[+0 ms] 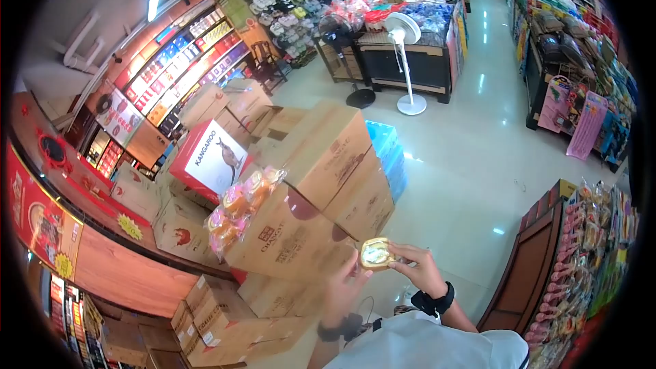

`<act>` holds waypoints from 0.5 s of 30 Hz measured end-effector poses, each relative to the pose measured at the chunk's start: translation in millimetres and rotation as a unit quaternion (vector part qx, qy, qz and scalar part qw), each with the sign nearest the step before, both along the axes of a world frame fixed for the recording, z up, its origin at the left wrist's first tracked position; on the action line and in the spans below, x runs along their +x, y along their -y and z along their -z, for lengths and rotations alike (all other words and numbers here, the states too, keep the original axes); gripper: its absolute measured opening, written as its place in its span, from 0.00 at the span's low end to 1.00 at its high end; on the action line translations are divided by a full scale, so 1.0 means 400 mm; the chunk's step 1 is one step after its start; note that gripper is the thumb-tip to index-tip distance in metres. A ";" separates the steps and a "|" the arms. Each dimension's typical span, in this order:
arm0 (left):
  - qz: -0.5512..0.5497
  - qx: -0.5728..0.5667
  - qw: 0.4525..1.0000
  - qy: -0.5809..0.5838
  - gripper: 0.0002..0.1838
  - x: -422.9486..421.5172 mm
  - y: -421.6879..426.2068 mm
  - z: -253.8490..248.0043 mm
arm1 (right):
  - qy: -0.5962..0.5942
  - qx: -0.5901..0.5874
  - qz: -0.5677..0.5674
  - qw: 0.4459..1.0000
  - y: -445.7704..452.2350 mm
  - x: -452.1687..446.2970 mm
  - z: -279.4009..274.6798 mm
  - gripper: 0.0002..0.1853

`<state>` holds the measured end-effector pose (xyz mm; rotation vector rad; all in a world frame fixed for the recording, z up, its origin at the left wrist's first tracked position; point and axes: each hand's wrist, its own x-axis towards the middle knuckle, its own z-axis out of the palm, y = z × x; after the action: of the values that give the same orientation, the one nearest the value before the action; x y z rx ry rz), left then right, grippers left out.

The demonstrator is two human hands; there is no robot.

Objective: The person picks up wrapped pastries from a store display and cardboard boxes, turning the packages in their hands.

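Note:
Between my hands is a small piece of bread (376,253) with a brown crust and a pale, creamy-looking top. My right hand (418,270) pinches its right edge with thumb and fingers. At the opposite edge, my left hand (342,281) grips it too, though the wrist and back of that hand look blurred. Dark bands circle both wrists. Just beyond, a bag of wrapped bread rolls (237,206) in clear and pink plastic lies on a cardboard carton (287,232).
Stacked cartons (331,154) and a red and white Kangaroo box (210,157) stand ahead-left. Blue packs (387,154) sit behind the stack. A white fan (404,61) stands on the tiled floor (465,164). At right is a brown cabinet (526,256) beside hanging goods (570,266).

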<state>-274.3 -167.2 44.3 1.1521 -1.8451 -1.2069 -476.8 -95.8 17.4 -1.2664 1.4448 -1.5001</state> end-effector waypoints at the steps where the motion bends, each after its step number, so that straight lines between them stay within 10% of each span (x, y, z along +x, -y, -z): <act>1: 0.004 0.030 0.999 0.023 0.36 -0.004 -0.001 -0.019 | 0.004 -0.001 0.004 1.000 -0.001 0.000 0.003 0.22; 15: 0.057 -0.003 0.997 -0.058 0.34 0.073 0.137 0.014 | -0.047 -0.026 0.047 0.997 0.093 0.089 -0.023 0.22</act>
<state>-245.2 -221.8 38.6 0.9630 -1.8457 -1.3030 -441.4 -133.2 26.5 -1.3318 1.5554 -1.5671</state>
